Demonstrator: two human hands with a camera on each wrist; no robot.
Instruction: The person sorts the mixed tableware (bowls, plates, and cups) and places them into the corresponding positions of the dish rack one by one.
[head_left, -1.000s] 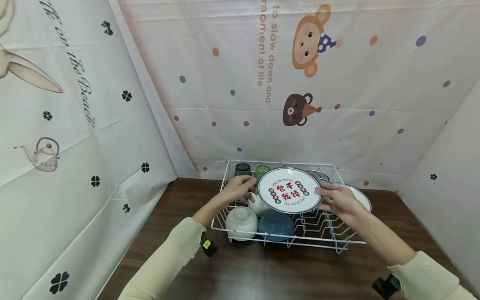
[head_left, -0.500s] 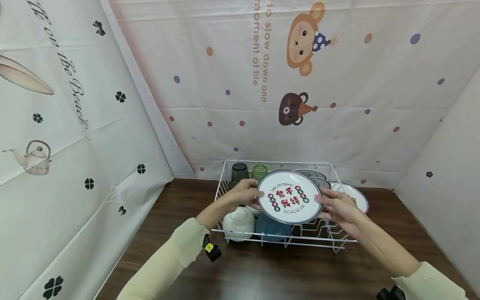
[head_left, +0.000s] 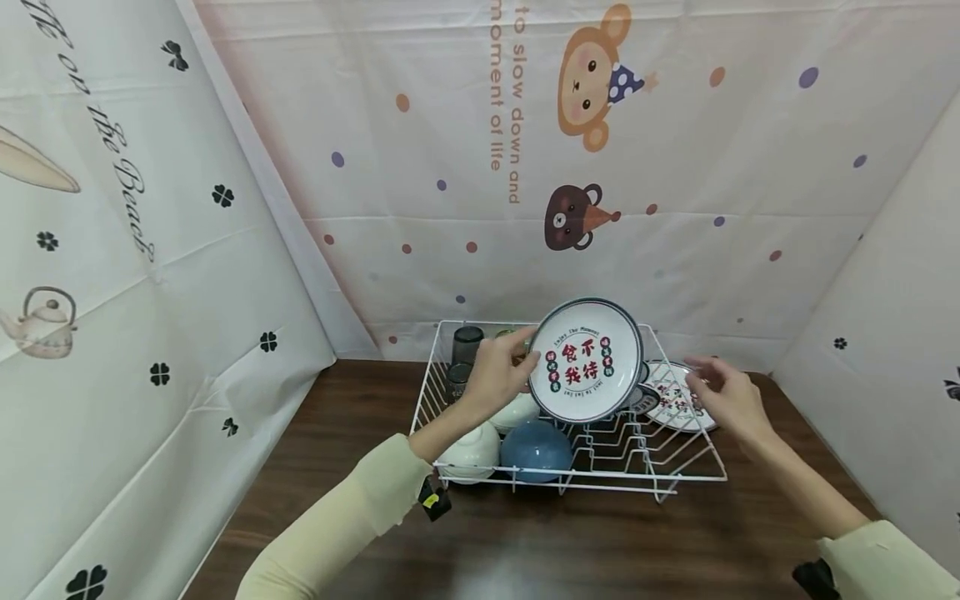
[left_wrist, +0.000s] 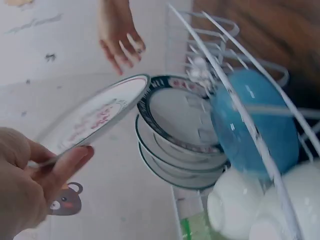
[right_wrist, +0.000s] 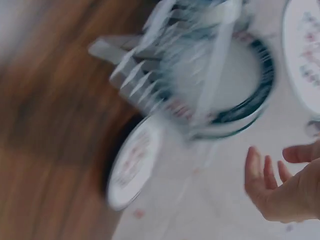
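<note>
My left hand [head_left: 498,375] pinches the left rim of a white plate [head_left: 585,362] with red characters and a dark edge, raised and tilted above the dish rack [head_left: 630,477]. In the left wrist view, the thumb lies along the rim of this plate [left_wrist: 95,117]. To the right, my right hand [head_left: 731,400] is in the air with loosely bent fingers and nothing in them. Near it a second printed plate [head_left: 670,392] lies on the table beyond the rack's right side. Several dark-rimmed plates [left_wrist: 177,117] stand in the rack, mostly hidden by the held plate in the head view.
Upside-down in the rack's front left are a blue bowl [head_left: 536,450] and white bowls [head_left: 472,454]. Dark glasses [head_left: 467,343] stand behind them. Printed cloth walls [head_left: 420,167] enclose the wooden table [head_left: 525,542] at the back and sides.
My right hand has let go of the plate and moved right toward the plate on the table. The left hand now holds its plate alone, raised and turned more upright.
</note>
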